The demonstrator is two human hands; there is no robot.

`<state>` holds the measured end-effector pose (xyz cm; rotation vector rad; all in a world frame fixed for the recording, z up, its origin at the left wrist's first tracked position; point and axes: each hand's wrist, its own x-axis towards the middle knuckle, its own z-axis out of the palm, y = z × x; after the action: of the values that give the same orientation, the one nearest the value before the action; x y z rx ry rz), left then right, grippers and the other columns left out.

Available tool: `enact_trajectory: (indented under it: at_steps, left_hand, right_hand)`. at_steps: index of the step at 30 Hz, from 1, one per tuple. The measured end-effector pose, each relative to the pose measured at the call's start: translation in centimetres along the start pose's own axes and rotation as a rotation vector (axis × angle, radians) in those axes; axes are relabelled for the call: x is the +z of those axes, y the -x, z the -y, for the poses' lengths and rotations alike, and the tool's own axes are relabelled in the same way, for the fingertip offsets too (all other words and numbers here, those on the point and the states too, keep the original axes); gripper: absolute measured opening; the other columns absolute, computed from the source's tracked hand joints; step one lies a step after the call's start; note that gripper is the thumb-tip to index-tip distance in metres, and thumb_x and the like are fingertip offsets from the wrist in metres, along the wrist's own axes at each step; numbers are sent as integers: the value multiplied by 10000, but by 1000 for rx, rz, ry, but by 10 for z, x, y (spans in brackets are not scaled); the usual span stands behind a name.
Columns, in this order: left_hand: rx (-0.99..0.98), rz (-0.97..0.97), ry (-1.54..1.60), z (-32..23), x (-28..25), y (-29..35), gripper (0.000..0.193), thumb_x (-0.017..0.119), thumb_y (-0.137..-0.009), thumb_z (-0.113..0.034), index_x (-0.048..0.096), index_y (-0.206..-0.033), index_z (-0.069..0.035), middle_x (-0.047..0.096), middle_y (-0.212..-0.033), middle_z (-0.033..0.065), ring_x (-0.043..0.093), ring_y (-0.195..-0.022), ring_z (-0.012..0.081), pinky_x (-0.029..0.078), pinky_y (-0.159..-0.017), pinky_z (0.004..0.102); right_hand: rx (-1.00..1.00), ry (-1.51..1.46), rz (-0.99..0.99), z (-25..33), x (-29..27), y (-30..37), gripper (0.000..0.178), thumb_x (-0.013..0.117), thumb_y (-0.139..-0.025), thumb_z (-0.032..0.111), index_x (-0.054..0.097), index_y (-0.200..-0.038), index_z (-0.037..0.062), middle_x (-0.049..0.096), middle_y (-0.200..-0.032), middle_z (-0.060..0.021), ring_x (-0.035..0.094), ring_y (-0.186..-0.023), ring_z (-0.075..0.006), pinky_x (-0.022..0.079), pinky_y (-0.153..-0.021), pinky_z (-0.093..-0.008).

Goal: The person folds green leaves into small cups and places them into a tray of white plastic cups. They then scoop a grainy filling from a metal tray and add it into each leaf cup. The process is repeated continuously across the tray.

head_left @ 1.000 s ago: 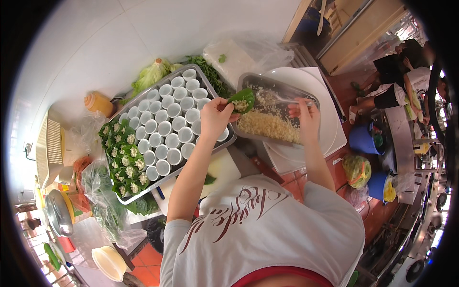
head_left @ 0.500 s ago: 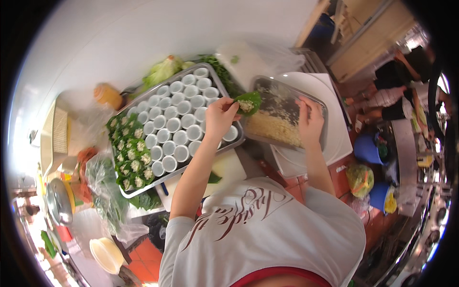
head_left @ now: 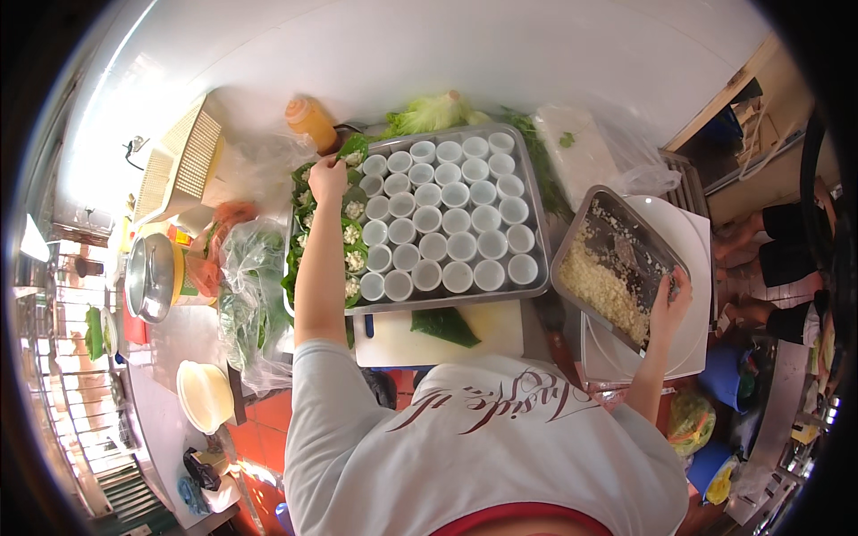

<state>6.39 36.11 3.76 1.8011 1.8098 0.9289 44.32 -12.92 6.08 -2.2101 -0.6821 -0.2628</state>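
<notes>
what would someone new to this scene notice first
The eye likely goes first to the big metal tray in the middle, packed with rows of small white cups. Down its left side stand dark green leaves with pale filling, the left hand at their far end. Right of it sits a smaller metal pan of pale chopped food, the right hand at its right edge.

The person wears a shirt (head_left: 554, 469) of pale grey, perhaps white; the bright light makes this uncertain. The sleeves (head_left: 323, 380) are short, the neckline (head_left: 527, 510) red, and dark red curling script (head_left: 492, 406) crosses the cloth. The left hand (head_left: 327, 179) and right hand (head_left: 672, 299) are bare.
</notes>
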Motion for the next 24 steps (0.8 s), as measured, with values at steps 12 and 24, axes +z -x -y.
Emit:
enact_trajectory:
  at_steps: [12, 24]
  left_hand:
    - [199, 97, -635, -4, 14, -15, 263, 570, -745, -243, 665, -864, -29, 663, -885, 184, 645, -843, 338, 511, -750, 423]
    - [726, -33, -37, -74, -76, 143, 92, 629, -775, -121, 586, -812, -49, 549, -713, 112, 550, -642, 275, 443, -573, 379]
  right_hand:
    - [-221, 21, 14, 27, -4, -4, 124, 566, -868, 90, 606, -984, 67, 564, -1116, -101, 521, -1005, -219, 424, -783, -293]
    - [-224, -170, 157, 55, -13, 15, 118, 566, -853, 37, 617, -960, 41, 581, -1049, -100, 554, -915, -198, 437, -778, -281]
